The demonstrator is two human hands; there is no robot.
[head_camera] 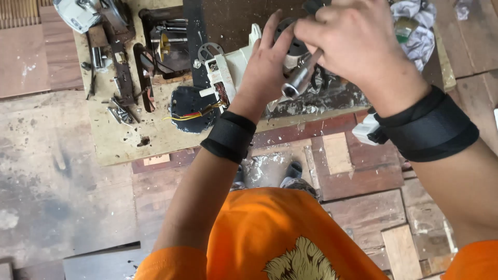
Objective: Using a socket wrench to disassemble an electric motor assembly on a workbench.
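While the left hand (pixel 267 65) steadied the dark round part (pixel 290 41), the right hand's (pixel 358 46) fingers (pixel 311 31) gripped the metal socket tool (pixel 300 79), its long axis slanting down-left below the part.

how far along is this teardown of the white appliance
Done: a dark round cover with loose wires lies off on the board, beside loose metal parts. In hand: the left hand steadies the white housing and a dark round part, while the right hand works a socket tool there. Left: that part seems still attached; how many fasteners remain is hidden.
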